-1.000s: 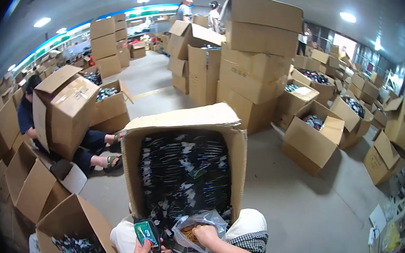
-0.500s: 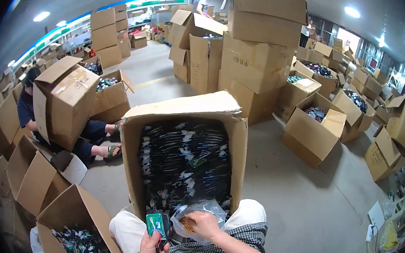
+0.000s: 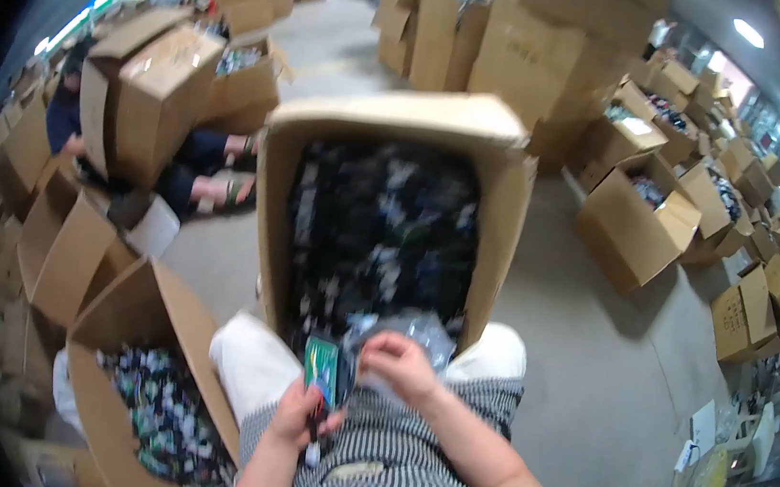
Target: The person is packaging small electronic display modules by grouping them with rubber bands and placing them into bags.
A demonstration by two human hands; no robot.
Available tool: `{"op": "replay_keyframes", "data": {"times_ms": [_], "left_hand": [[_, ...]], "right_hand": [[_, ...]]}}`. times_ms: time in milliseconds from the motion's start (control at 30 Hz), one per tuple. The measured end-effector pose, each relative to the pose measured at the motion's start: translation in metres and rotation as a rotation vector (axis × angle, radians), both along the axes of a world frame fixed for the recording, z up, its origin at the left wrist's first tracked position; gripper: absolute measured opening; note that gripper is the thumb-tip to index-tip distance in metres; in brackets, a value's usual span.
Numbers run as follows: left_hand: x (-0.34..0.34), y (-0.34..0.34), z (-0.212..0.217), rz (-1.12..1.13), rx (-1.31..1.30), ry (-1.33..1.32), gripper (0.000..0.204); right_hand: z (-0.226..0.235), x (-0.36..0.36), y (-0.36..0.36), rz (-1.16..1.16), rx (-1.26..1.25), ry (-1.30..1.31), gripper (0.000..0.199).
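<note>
**Green card and clear bag held over the lap, at the near end of the big box**

Head view, blurred by motion. Landmark: big box [image 3: 384, 214], open-topped cardboard, standing in front of the knees and packed with dark small packets.

- Left hand [image 3: 298, 416]: just short of the box's near end, over the checked lap; fingers closed around a green card [image 3: 322, 370], held upright, its top edge close to the box's near wall. Something small and white [image 3: 312, 451] hanging below the fist; too blurred to name.
- Right hand [image 3: 400, 365]: right of the card, also at the box's near end; fingertips pinched on a clear bag [image 3: 419, 329], which bunches up over the near rim and lies partly on the packets inside. Card and bag just beside each other; touching or not, cannot tell.
- White trousers [image 3: 251, 362] on both sides of the box's near end, knees against its walls.
- Left of the box, low: a second box [image 3: 146, 312], open, flap raised, filled with similar dark packets.
- Farther left of the box: a seated person [image 3: 196, 169] on the floor, legs stretched toward it, half hidden behind a tilted carton [image 3: 153, 87].
- Behind the box: stacked cartons [image 3: 546, 59], tall and closed.
- Right of the box: bare grey floor [image 3: 607, 364], then more open cartons [image 3: 638, 224], well apart from it.
</note>
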State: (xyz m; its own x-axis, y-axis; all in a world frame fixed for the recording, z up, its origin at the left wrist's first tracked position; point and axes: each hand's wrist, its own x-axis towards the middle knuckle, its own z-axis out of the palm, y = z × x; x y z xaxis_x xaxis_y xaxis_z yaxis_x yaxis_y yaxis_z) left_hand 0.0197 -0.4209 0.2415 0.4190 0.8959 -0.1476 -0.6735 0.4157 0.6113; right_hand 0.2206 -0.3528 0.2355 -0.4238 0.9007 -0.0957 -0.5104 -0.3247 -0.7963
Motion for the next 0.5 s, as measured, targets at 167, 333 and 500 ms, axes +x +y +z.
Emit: {"op": "replay_keyframes", "data": {"times_ms": [167, 333, 500], "left_hand": [[-0.005, 0.013, -0.023, 0.075, -0.01, -0.099, 0.05], [-0.038, 0.022, -0.022, 0.144, -0.016, -0.227, 0.044], [-0.045, 0.028, -0.014, 0.139, 0.113, -0.021, 0.045]], "right_hand": [[-0.01, -0.015, -0.001, 0.08, -0.094, 0.597, 0.011], [-0.019, 0.004, 0.002, 0.917, 0.171, -0.616, 0.024], [-0.013, 0.007, 0.013, 0.298, 0.407, 0.391, 0.063]]}}
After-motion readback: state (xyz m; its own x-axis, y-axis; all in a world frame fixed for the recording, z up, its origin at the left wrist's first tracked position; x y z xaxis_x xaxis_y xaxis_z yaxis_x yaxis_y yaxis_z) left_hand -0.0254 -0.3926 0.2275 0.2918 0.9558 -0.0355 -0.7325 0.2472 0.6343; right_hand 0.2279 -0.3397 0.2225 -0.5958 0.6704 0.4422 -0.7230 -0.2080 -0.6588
